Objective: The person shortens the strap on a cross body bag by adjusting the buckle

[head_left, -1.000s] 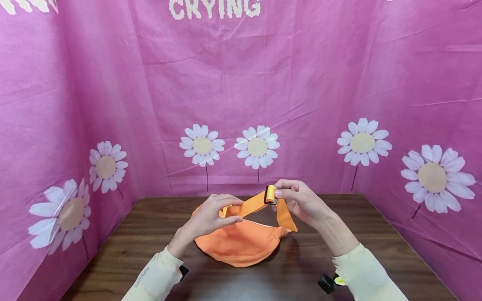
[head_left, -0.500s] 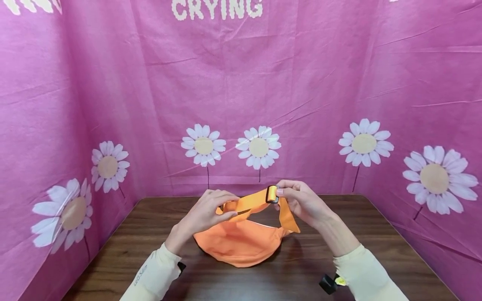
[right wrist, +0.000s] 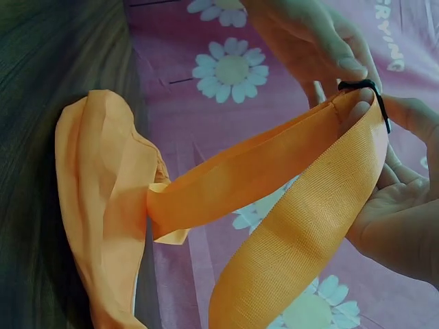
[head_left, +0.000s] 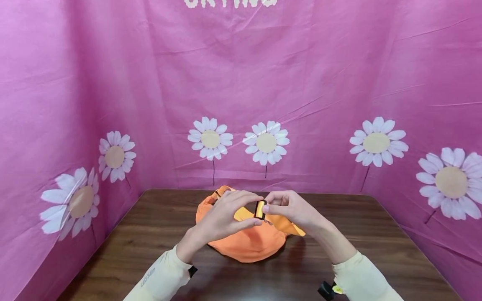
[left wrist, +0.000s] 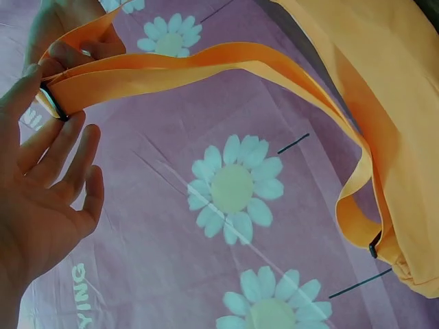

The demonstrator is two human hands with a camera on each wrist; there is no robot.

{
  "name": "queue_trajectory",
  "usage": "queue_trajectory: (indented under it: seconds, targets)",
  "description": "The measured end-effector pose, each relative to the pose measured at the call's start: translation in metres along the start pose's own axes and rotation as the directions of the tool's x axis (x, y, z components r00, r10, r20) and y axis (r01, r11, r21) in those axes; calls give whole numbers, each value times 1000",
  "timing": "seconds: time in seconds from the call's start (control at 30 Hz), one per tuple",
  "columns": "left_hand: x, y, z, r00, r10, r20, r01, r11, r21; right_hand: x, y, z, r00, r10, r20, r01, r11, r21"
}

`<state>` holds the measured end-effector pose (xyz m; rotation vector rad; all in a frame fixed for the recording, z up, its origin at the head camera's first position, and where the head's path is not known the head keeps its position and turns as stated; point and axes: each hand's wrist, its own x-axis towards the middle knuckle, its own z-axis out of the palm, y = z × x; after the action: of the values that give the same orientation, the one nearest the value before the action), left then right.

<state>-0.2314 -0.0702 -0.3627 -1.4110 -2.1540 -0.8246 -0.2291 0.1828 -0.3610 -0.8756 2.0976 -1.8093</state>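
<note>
An orange fabric bag (head_left: 248, 246), shaped like a waist pack, lies on the table with its webbing strap (right wrist: 295, 240) raised toward me. A black slide buckle (head_left: 260, 210) sits on the strap. My left hand (head_left: 222, 213) holds the buckle between thumb and fingertips, at its top and bottom edges. From the other side, my right hand (head_left: 295, 209) pinches the strap at the buckle, thumb in front and a fingertip behind the webbing. A loose strap end (head_left: 297, 229) hangs beneath my right hand. In the left wrist view, another black buckle (left wrist: 374, 245) shows near the bag's end.
The dark wood-grain table (head_left: 150, 251) carries the bag near its middle. A pink cloth backdrop (head_left: 241, 83) printed with daisies encloses the back and both sides. Black wrist devices (head_left: 326, 290) show at both pale sleeves.
My left hand has let its grip on the strap go and moved right to the buckle. My right hand has shifted slightly left and down with the buckle. The head view has tilted down a little.
</note>
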Motion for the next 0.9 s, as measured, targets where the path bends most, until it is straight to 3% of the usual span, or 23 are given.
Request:
queue_trajectory:
  seconds: [0.17,0.3,0.43,0.9]
  targets:
    - [2,-2,0,1000,18,-7,-18,1000,-10,-1,2,-5,999,9,35,-8,1000,-22]
    - [1,-5,-4,999,17,-31,-17,1000,8,-2,7,-14,995,67,75,-69,998,16]
    - [-1,-8,-5,999,0,-37,0,1000,2,-2,11,-21,991,115,66,-117,993,25]
    - [-1,-8,5,1000,-2,-20,1,1000,-28,0,8,-13,996,62,62,-59,997,-55]
